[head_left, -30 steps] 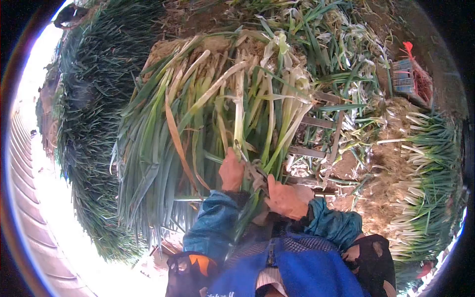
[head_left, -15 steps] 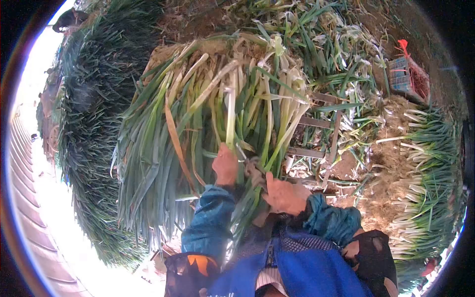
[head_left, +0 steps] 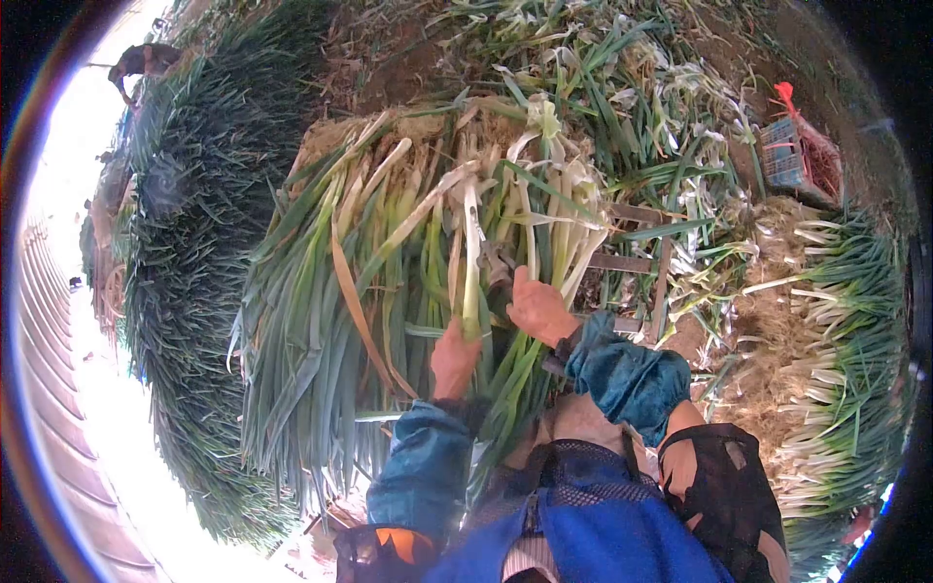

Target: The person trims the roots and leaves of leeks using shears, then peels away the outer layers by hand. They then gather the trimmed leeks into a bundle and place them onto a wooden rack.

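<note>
My left hand (head_left: 454,361) is closed around the lower part of a green onion (head_left: 471,284), whose pale stalk points away from me. My right hand (head_left: 540,308), just right of the stalk, is closed on a greyish tool (head_left: 499,267); the tool's kind is not clear. Its thin front end lies beside the white part of the stalk. Under both hands spreads a large heap of untrimmed green onions (head_left: 321,291), roots at the far end and long leaves hanging toward me and to the left.
On the left stands a long, dense bank of green onion leaves (head_left: 209,253). Cleaned green onions (head_left: 826,379) lie stacked at the right. Peeled scraps (head_left: 671,117) cover the ground ahead, near a metal frame (head_left: 622,262) and a wire basket (head_left: 785,155) with a red tie.
My right hand and the tool have moved forward along the stalk. The left hand has drawn slightly back toward me, still holding the green onion.
</note>
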{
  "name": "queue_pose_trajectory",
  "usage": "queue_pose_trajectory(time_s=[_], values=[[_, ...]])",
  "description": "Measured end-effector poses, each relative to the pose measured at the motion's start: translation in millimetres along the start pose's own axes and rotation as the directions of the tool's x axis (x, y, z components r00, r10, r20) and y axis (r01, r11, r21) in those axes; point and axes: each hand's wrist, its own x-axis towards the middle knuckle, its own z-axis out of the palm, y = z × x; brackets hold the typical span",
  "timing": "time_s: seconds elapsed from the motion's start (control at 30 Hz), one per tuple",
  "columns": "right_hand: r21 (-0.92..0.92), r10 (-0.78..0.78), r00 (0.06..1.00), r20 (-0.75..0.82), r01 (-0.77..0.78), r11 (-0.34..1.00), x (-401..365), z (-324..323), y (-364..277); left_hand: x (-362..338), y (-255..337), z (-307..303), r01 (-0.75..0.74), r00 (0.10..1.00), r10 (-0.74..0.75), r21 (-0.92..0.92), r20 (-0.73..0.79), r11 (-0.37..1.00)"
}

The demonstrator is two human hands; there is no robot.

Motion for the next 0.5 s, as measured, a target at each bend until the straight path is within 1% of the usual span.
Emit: queue_pose_trajectory(time_s=[0.07, 0.1, 0.2, 0.27, 0.3, 0.37, 0.4, 0.5], values=[[-0.051, 0.022, 0.999, 0.043, -0.02, 0.999, 4.6, -6.3, -7.1, -5.7, -4.6, 2.9, -0.013, 1.0, 0.014, -0.004, 0.016, 1.0], [-0.033, 0.043, 0.999, 0.031, -0.042, 0.999, 11.2, -5.0, -3.9, -7.7, -6.8, 3.9, -0.02, 0.999, 0.02, -0.005, 0.025, 1.0], [0.02, 0.097, 0.995, 0.016, -0.097, 0.995, 26.0, -5.8, 1.5, -12.6, -8.3, 4.7, -0.084, 0.996, 0.083, -0.069, -0.026, 0.994], [0.046, 0.119, 0.993, 0.014, -0.12, 0.992, 23.5, -11.6, 2.9, -10.5, -4.3, 0.7, -0.046, 0.999, 0.048, -0.077, 0.023, 0.996], [0.056, 0.095, 0.995, 0.01, -0.096, 0.994, 18.0, -12.0, 5.5, -9.3, -2.3, -0.5, -0.029, 0.998, 0.033, -0.083, 0.049, 0.996], [0.078, 0.041, 0.999, 0.002, -0.041, 0.996, 3.7, -13.6, 7.5, -8.8, -3.9, 1.3, -0.077, 0.997, 0.079, -0.122, 0.018, 0.99], [0.076, 0.051, 0.999, 0.013, -0.051, 0.996, 1.4, -14.0, 6.4, -9.4, -5.7, 2.7, -0.098, 0.995, 0.099, -0.139, 0.001, 0.985], [0.067, 0.069, 0.997, 0.039, -0.072, 0.995, -4.3, -24.0, -0.9, -12.2, -13.0, 9.8, -0.072, 0.997, 0.073, -0.111, 0.004, 0.991]])
